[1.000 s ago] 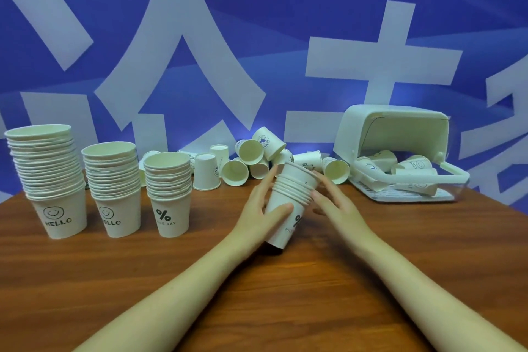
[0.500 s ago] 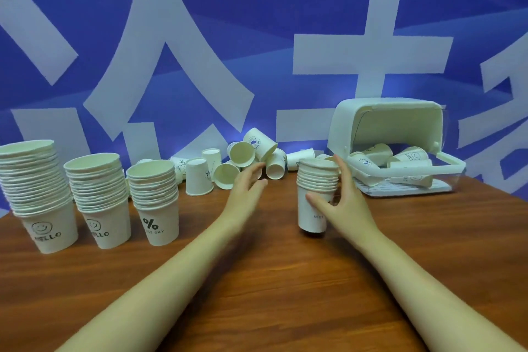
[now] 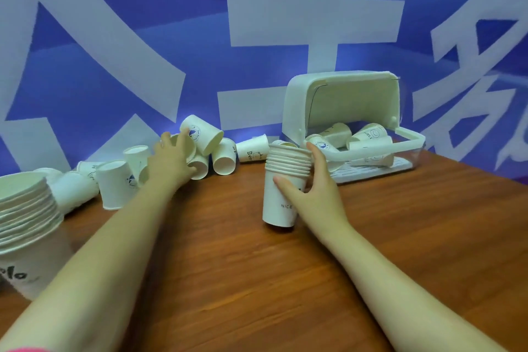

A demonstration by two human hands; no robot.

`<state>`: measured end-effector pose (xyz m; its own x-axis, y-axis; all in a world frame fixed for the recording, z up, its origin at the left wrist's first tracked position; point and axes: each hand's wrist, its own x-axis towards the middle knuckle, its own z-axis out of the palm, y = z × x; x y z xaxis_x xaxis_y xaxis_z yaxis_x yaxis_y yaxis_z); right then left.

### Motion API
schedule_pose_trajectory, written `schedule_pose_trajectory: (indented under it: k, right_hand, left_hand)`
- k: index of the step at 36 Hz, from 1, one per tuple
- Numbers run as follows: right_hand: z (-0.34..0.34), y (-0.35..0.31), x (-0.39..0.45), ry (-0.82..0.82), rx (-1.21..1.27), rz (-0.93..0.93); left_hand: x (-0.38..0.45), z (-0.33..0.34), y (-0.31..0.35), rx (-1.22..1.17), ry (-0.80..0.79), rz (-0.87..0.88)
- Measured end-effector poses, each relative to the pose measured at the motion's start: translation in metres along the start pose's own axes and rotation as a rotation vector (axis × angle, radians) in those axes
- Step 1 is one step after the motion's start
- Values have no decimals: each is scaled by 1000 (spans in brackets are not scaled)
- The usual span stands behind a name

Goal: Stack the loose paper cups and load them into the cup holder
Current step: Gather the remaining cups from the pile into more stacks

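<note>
Blue-walled wooden table (image 3: 257,280) | right hand (image 3: 311,194) grips upright stack (image 3: 281,194) at centre | left hand (image 3: 171,164), fingers spread, touches loose cups (image 3: 200,148) lying up-left, nearer it.

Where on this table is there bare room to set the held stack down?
Bare wood lies between the forearms, in front of the stack the right hand holds. Crowded: the loose cups by the left hand.
</note>
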<state>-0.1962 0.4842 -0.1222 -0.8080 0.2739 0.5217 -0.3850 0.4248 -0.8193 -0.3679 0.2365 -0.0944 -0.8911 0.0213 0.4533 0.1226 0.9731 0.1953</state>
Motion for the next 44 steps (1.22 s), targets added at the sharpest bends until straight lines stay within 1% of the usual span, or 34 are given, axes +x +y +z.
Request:
schedule_pose_trajectory:
  k: [3, 5, 9, 13, 18, 22, 25, 27, 29, 31, 32, 34, 38, 44]
  right_hand:
    - [1, 2, -1, 5, 9, 4]
    - [1, 0, -2, -5, 13, 0]
    - [4, -9, -5, -45, -15, -10]
    - [5, -16, -8, -110, -61, -35]
    - [4, -34, -17, -212, -111, -70]
    - [10, -48, -24, -304, 47, 29]
    - [14, -59, -31, -395, 106, 55]
    - [16, -67, -39, -467, 102, 39]
    - [19, -74, -48, -527, 85, 11]
    - [23, -81, -55, -571, 80, -23]
    - [25, -84, -59, -586, 87, -36]
    - [28, -88, -65, -613, 97, -61]
    - [32, -94, -73, -668, 62, -109]
    - [39, -93, -78, -672, 67, -139]
  left_hand:
    - [2, 4, 0, -33, 124, -25]
    - [0, 2, 1, -87, 173, -19]
    - [-10, -13, 6, -233, 255, 64]
    - [-33, -41, 20, -337, 288, 97]
    - [-78, -83, 35, -411, 312, 153]
    - [-117, -118, 39, -672, 373, 92]
    - [-139, -142, 32, -910, 428, 11]
    - [-150, -153, 25, -1081, 379, -59]
    - [-160, -159, 18, -1234, 269, -116]
    - [-170, -162, 10, -1348, 160, -106]
    - [-174, -162, 7, -1365, 120, -76]
    - [-182, -161, -1, -1326, 76, -7]
    - [-192, -161, -14, -1087, 50, 125]
    - [-207, -155, -18, -813, -104, 195]
